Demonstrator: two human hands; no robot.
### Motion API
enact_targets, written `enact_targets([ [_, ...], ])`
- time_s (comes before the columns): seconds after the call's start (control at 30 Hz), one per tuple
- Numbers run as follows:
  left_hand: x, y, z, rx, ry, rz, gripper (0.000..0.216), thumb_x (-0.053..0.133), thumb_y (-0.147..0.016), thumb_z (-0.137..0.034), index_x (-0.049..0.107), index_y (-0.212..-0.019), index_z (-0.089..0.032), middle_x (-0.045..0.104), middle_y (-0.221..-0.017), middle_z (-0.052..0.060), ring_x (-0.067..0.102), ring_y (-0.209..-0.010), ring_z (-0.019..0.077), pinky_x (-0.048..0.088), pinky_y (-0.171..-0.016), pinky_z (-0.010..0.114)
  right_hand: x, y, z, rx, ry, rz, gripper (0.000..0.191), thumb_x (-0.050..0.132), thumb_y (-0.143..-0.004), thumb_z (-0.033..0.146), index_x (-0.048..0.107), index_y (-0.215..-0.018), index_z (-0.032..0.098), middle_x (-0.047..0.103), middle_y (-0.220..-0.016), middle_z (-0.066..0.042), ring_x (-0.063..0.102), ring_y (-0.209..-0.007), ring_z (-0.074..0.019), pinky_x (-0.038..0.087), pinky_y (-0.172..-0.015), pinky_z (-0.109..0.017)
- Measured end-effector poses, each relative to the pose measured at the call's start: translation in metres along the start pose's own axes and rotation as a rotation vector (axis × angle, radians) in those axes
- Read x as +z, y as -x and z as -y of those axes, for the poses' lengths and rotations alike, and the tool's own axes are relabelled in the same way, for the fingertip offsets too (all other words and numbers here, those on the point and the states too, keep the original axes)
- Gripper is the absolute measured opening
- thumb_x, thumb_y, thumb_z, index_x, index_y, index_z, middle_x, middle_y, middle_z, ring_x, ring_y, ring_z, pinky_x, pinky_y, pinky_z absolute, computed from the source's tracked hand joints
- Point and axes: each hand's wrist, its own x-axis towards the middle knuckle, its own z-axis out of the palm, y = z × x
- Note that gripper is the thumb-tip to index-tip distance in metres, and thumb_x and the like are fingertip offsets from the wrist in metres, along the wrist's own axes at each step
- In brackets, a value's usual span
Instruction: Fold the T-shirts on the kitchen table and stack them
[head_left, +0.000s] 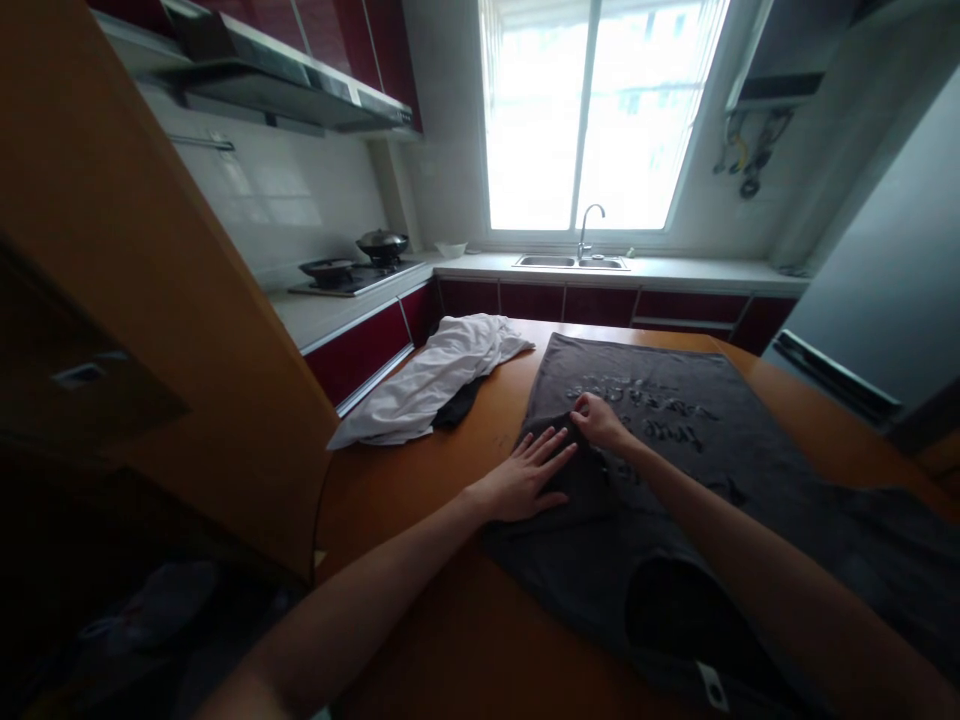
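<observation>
A dark grey T-shirt with dark raised lettering lies spread on the wooden table. Its neck opening and a pale label are towards me, and one sleeve reaches out to the right. The left sleeve is folded in over the body. My left hand rests flat on that folded part, fingers spread. Just beyond it, my right hand pinches the edge of the folded sleeve between thumb and fingers.
A crumpled white garment with a black piece under it lies at the table's far left. Behind are a stove with pans, a sink and a window. A fridge stands right, an orange-brown panel left.
</observation>
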Motion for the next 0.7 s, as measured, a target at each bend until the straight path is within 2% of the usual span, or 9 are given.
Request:
enact_targets([
  [0.17, -0.004, -0.001, 0.003, 0.005, 0.066, -0.006, 0.062, 0.046, -0.103, -0.050, 0.032, -0.159, -0.027, 0.031, -0.164, 0.010, 0.023, -0.154, 0.0287, 0.020, -0.125, 0.053, -0.007, 0.015, -0.002, 0.002, 0.094, -0.032, 0.027, 0.064, -0.091, 0.026, 0.067, -0.115, 0.014, 0.074, -0.092, -0.009, 0.068, -0.083, -0.0192, 0.045, -0.073, -0.026],
  [0.23, -0.005, -0.002, 0.005, -0.034, 0.070, -0.072, 0.055, 0.041, -0.105, -0.045, 0.037, -0.157, -0.025, 0.037, -0.162, 0.010, 0.027, -0.153, 0.0260, 0.023, -0.125, 0.049, -0.017, 0.027, -0.005, 0.031, 0.181, -0.010, 0.022, 0.062, -0.092, 0.030, 0.071, -0.106, 0.016, 0.075, -0.093, -0.010, 0.069, -0.085, -0.0212, 0.045, -0.073, -0.027],
  [0.3, -0.004, -0.003, 0.008, -0.097, 0.041, -0.107, 0.054, 0.041, -0.105, -0.044, 0.041, -0.155, -0.024, 0.040, -0.160, 0.010, 0.028, -0.152, 0.0262, 0.024, -0.124, 0.048, -0.028, 0.045, -0.009, 0.072, 0.265, 0.092, 0.022, 0.060, -0.092, 0.034, 0.073, -0.086, 0.017, 0.075, -0.086, -0.010, 0.069, -0.082, -0.0226, 0.044, -0.069, -0.028],
  [0.37, 0.000, -0.002, 0.011, -0.146, 0.000, -0.074, 0.056, 0.044, -0.104, -0.048, 0.042, -0.154, -0.024, 0.038, -0.161, 0.011, 0.026, -0.153, 0.0292, 0.022, -0.124, 0.052, -0.036, 0.065, -0.013, 0.103, 0.322, 0.202, 0.030, 0.061, -0.092, 0.041, 0.071, -0.075, 0.019, 0.074, -0.078, -0.010, 0.068, -0.076, -0.0228, 0.042, -0.064, -0.028],
  [0.43, 0.005, -0.002, 0.014, -0.169, -0.028, -0.018, 0.059, 0.045, -0.102, -0.053, 0.041, -0.155, -0.025, 0.033, -0.163, 0.011, 0.023, -0.154, 0.0311, 0.020, -0.124, 0.054, -0.040, 0.086, -0.015, 0.108, 0.340, 0.259, 0.030, 0.065, -0.088, 0.046, 0.070, -0.074, 0.020, 0.073, -0.076, -0.008, 0.067, -0.073, -0.0224, 0.040, -0.060, -0.028],
  [0.57, 0.006, -0.002, 0.015, -0.194, -0.044, 0.021, 0.060, 0.043, -0.103, -0.054, 0.041, -0.155, -0.025, 0.028, -0.165, 0.011, 0.022, -0.154, 0.0312, 0.019, -0.124, 0.054, -0.034, 0.112, -0.008, 0.072, 0.291, 0.295, 0.013, 0.070, -0.079, 0.030, 0.068, -0.072, 0.020, 0.071, -0.073, -0.005, 0.066, -0.072, -0.0201, 0.037, -0.058, -0.027],
  [0.7, 0.000, -0.003, 0.010, -0.213, -0.047, 0.032, 0.059, 0.044, -0.103, -0.053, 0.043, -0.154, -0.025, 0.031, -0.164, 0.011, 0.023, -0.154, 0.0312, 0.019, -0.124, 0.055, -0.031, 0.114, 0.003, 0.075, 0.134, 0.224, 0.004, 0.065, -0.076, 0.017, 0.064, -0.072, 0.018, 0.068, -0.068, -0.002, 0.062, -0.066, -0.0161, 0.034, -0.056, -0.024],
])
